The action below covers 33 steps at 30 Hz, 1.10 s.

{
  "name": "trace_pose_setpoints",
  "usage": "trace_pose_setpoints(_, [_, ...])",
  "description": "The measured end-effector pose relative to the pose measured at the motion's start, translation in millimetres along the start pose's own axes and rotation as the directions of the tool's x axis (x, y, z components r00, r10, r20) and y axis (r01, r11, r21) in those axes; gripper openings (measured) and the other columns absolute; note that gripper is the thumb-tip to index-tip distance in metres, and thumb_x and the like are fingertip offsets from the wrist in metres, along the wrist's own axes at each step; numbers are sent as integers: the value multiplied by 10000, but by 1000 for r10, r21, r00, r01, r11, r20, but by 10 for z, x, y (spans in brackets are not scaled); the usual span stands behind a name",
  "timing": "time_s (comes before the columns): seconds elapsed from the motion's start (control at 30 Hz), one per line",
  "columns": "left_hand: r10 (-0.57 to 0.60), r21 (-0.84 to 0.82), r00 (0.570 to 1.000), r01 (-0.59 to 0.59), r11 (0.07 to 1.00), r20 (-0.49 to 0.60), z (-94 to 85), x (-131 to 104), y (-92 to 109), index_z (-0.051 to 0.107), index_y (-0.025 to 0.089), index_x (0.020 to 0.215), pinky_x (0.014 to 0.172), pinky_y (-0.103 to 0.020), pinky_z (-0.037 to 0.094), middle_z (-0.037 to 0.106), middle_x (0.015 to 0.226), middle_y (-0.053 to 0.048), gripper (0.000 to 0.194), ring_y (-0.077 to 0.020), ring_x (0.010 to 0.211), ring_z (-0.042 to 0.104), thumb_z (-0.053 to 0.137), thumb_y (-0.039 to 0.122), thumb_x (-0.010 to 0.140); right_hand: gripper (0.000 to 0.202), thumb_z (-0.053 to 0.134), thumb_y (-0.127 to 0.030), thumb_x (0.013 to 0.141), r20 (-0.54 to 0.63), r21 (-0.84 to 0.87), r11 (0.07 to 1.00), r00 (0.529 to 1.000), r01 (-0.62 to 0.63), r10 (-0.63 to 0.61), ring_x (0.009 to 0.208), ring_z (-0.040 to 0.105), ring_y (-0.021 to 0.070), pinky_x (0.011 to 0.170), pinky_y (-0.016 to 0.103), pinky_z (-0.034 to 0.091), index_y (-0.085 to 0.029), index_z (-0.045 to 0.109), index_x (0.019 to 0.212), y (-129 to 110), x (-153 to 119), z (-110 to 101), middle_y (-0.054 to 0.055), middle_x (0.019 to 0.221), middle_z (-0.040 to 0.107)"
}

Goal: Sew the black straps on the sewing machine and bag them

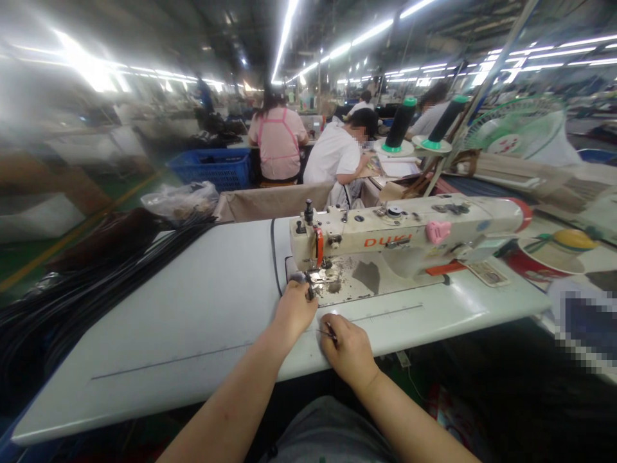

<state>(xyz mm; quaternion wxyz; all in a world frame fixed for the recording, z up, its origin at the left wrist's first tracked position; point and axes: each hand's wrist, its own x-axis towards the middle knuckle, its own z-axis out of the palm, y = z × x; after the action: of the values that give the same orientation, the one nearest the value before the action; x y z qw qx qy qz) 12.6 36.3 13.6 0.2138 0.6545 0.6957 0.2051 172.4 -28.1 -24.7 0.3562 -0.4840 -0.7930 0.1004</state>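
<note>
A cream sewing machine (pixel 405 225) with orange lettering stands on a pale table. My left hand (pixel 295 308) is at its needle end, fingers closed around a small dark piece beside the presser foot; what exactly they grip is partly hidden. Just right of it and nearer the front edge, my right hand (pixel 344 344) is closed on a thin dark tool, whose shape is mostly covered by the fingers. A black strip (pixel 276 257) runs across the table left of the machine head and passes toward my left hand.
Long black strips (pixel 120 276) hang over the table's left side. Behind are a blue crate (pixel 211 168), a plastic bag (pixel 180 199) and seated people. Two black thread cones (pixel 399 128) stand behind the machine. A fan (pixel 518 128) and a round container (pixel 544 257) are at the right.
</note>
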Motion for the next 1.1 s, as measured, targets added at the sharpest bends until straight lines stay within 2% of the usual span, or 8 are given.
trace_pose_setpoints(0.13, [-6,70,997,1,998,72,-74,-82,91,714,140,1143,981,-325,512,658,1184,-150,319,-259,1077,688,603,341,922,211,513,-89,831,15,64,998,1000,-28,27,717,635,176,697,258,441,-217,619,961,-6,8,-26,20,804,685])
trace_pose_setpoints(0.33, [9,87,989,-22,996,149,-73,-200,123,625,106,1321,1040,-324,483,624,1289,-190,476,-274,1158,677,583,368,926,207,500,-112,872,19,162,982,995,-95,93,718,644,178,707,261,465,-213,654,967,7,29,-43,29,812,704])
trace_pose_setpoints(0.53, [24,117,984,-46,992,178,-30,-293,86,591,117,1358,1058,-320,479,608,1341,-188,444,-262,1203,662,509,202,929,203,520,-137,853,17,268,950,987,-159,160,681,632,170,682,256,471,-224,676,949,25,46,-62,10,782,706])
trace_pose_setpoints(0.7, [68,167,980,-100,981,189,1,-370,53,496,119,1449,1029,-342,504,568,1401,-208,577,-278,1175,674,560,143,876,193,526,-144,841,30,332,925,982,-184,185,683,626,167,687,256,470,-227,684,915,5,65,-104,2,769,702])
trace_pose_setpoints(0.83, [119,234,982,-151,960,146,5,-400,30,527,139,1377,976,-389,532,561,1325,-188,522,-302,1115,679,613,200,866,163,540,-172,855,55,385,895,974,-225,221,703,621,172,697,261,466,-232,689,876,1,88,-137,1,762,697])
trace_pose_setpoints(0.97, [286,227,958,-286,931,38,22,-390,-25,567,154,1194,1053,-417,495,526,1314,-164,351,-305,1227,598,611,147,846,169,545,-173,846,90,434,862,964,-263,248,716,620,168,700,259,459,-230,703,863,31,93,-157,0,771,695])
trace_pose_setpoints(1.1, [376,131,926,-377,917,32,33,-388,-71,508,169,1217,1062,-411,491,530,1299,-148,428,-271,1238,581,588,77,806,158,562,-187,847,114,464,852,970,-242,213,689,608,157,681,251,460,-225,715,860,44,62,-198,-8,745,682])
